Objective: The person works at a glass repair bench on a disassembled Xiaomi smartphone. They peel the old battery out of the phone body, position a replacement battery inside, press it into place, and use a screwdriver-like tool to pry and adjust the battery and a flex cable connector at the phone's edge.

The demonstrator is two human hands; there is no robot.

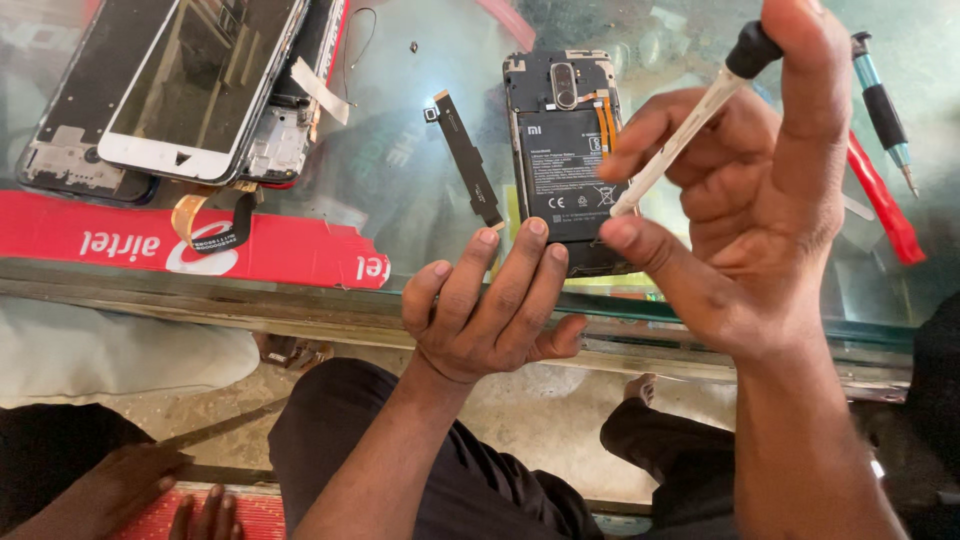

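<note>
An opened phone lies back-up on the glass counter, its black battery and orange flex cable exposed. My left hand rests at the counter's front edge, fingertips touching the phone's lower end. My right hand holds a screwdriver with a clear handle and black cap, tip angled down toward the phone's right edge near the battery. A black flex strip lies loose just left of the phone.
Dismantled phones and a white-framed screen are stacked at the back left above a red sticker strip. A teal screwdriver and a red tool lie at right. Another person's hand shows at the lower left.
</note>
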